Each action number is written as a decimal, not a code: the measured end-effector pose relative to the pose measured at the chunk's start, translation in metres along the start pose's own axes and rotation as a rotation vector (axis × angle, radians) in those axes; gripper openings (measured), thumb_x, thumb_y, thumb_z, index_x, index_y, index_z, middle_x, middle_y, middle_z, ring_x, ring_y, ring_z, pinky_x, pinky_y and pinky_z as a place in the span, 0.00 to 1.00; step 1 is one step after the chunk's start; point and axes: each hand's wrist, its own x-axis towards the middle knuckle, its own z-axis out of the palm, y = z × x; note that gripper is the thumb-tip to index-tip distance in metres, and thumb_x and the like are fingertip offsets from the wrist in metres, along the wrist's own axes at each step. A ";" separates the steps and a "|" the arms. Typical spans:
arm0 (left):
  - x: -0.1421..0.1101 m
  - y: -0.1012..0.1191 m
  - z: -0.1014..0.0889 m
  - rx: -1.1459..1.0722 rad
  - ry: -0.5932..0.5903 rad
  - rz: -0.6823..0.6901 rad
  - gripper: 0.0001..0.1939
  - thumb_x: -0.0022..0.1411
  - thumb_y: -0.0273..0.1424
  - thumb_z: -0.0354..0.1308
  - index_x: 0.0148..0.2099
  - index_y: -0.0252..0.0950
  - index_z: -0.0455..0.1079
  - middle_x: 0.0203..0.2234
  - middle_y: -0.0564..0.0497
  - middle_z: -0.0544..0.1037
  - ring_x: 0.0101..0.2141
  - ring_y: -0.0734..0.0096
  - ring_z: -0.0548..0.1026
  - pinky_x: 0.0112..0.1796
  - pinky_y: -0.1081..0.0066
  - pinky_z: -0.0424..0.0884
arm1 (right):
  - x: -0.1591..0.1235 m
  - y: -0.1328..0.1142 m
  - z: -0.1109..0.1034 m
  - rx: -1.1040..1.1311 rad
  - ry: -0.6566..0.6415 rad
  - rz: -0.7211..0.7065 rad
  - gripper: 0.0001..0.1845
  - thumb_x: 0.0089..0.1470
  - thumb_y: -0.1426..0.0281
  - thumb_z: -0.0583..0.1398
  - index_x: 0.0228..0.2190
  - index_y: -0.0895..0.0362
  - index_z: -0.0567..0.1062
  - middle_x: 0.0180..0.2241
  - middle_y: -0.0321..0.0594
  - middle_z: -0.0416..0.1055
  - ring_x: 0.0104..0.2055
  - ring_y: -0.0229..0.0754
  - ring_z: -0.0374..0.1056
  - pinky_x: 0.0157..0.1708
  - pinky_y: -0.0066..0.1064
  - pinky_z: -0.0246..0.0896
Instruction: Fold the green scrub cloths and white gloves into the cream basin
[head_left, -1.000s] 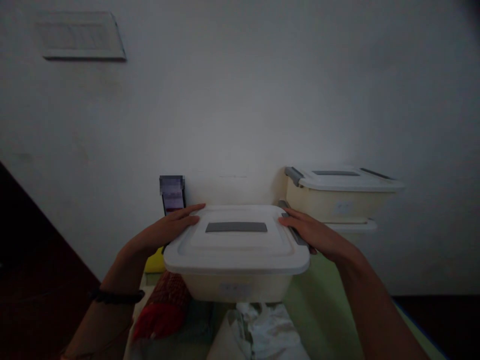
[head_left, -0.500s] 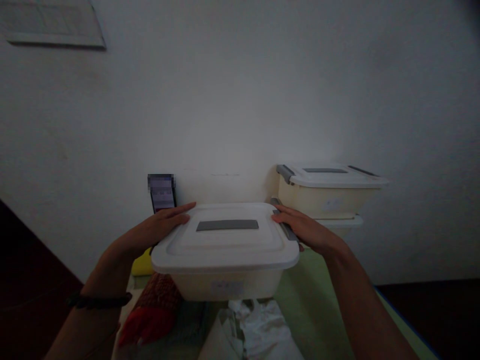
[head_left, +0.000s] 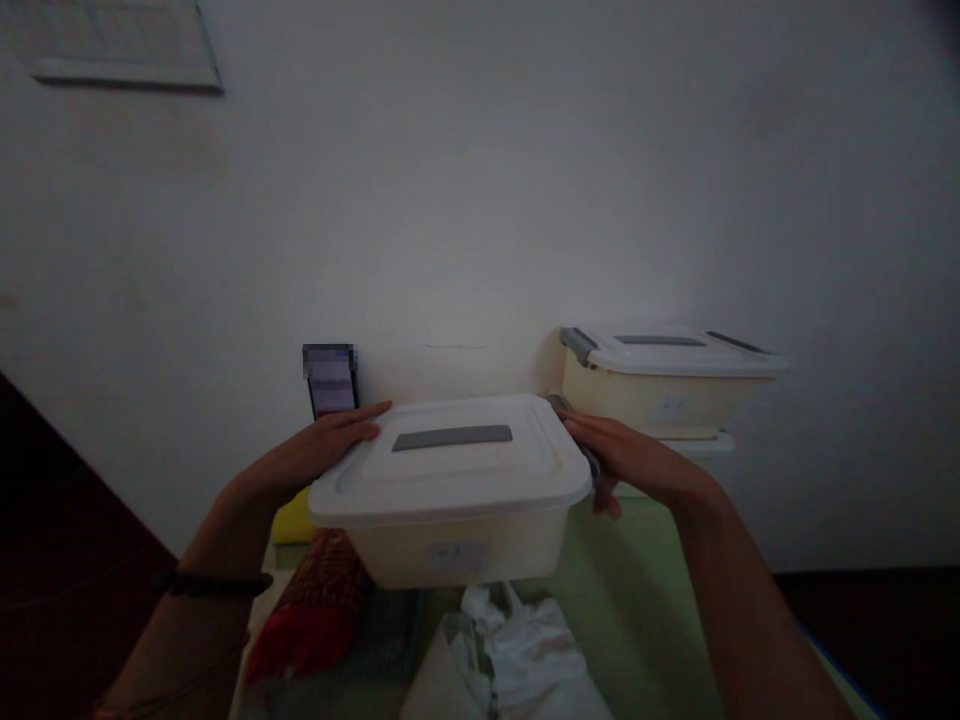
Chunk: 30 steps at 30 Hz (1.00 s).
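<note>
A cream plastic storage box (head_left: 450, 540) with a white lid and a grey strip on top is held up in front of me, above a green surface. My left hand (head_left: 315, 455) lies along the lid's left edge, fingers pressed against it. On the right side, my right hand (head_left: 637, 462) grips the grey side latch, fingers curled under the rim. A dark band circles my left wrist.
Two more cream boxes (head_left: 667, 385) stand stacked against the white wall at right. A phone (head_left: 331, 380) leans on the wall behind my left hand. Below the held box lie crumpled white cloth (head_left: 517, 650), a red fabric item (head_left: 307, 620) and something yellow (head_left: 294, 520).
The box has risen slightly and tilted, its right side lifted. My right hand's fingers have curled down around the right latch. The view shifted a little.
</note>
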 end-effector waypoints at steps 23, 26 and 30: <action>-0.006 0.017 0.007 0.363 -0.001 0.044 0.36 0.61 0.45 0.40 0.66 0.30 0.55 0.63 0.42 0.61 0.60 0.53 0.63 0.60 0.59 0.55 | -0.028 -0.042 0.070 -0.742 0.253 -0.416 0.26 0.63 0.61 0.51 0.55 0.63 0.69 0.61 0.49 0.62 0.63 0.48 0.57 0.62 0.44 0.50; -0.007 0.020 0.007 0.383 0.001 0.053 0.37 0.60 0.44 0.41 0.66 0.29 0.56 0.63 0.43 0.61 0.61 0.53 0.62 0.60 0.60 0.54 | -0.028 -0.043 0.072 -0.751 0.222 -0.398 0.27 0.63 0.59 0.50 0.56 0.63 0.68 0.61 0.49 0.61 0.63 0.49 0.56 0.63 0.45 0.49; -0.009 0.023 0.007 0.386 0.010 0.060 0.37 0.60 0.44 0.40 0.66 0.27 0.55 0.63 0.42 0.61 0.61 0.53 0.61 0.60 0.61 0.54 | -0.029 -0.045 0.077 -0.791 0.178 -0.358 0.31 0.63 0.59 0.48 0.59 0.67 0.63 0.62 0.53 0.59 0.65 0.52 0.54 0.63 0.47 0.47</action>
